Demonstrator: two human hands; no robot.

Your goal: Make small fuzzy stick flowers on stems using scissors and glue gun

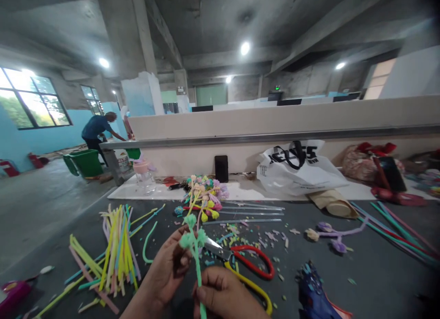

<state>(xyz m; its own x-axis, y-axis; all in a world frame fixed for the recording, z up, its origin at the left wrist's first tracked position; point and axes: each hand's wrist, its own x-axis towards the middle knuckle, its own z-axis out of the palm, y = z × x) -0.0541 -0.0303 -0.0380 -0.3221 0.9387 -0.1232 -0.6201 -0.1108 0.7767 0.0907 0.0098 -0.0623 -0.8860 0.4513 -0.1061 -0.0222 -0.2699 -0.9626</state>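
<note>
Upright before me is a mint-green pipe-cleaner flower [197,255] with several fluffy heads on one stem. My right hand [225,294] pinches its lower stem between thumb and fingers. At the heads, my left hand [170,268] has its fingers curled against the flower's left side; part of that grip is hidden. Just behind lie scissors [220,250] with one red and one yellow handle, touched by neither hand. Beyond the flower is a pile of finished colourful pipe-cleaner flowers [204,197]. Cut pipe cleaners [118,250] lie heaped left of my left hand.
Small fuzzy offcuts [271,239] litter the dark tabletop. Clear rods [254,213], a purple flower sprig [338,234] and a dark blue object [314,294] lie around. A phone [221,168] and white bag [299,170] stand behind. A person [98,131] bends at far left.
</note>
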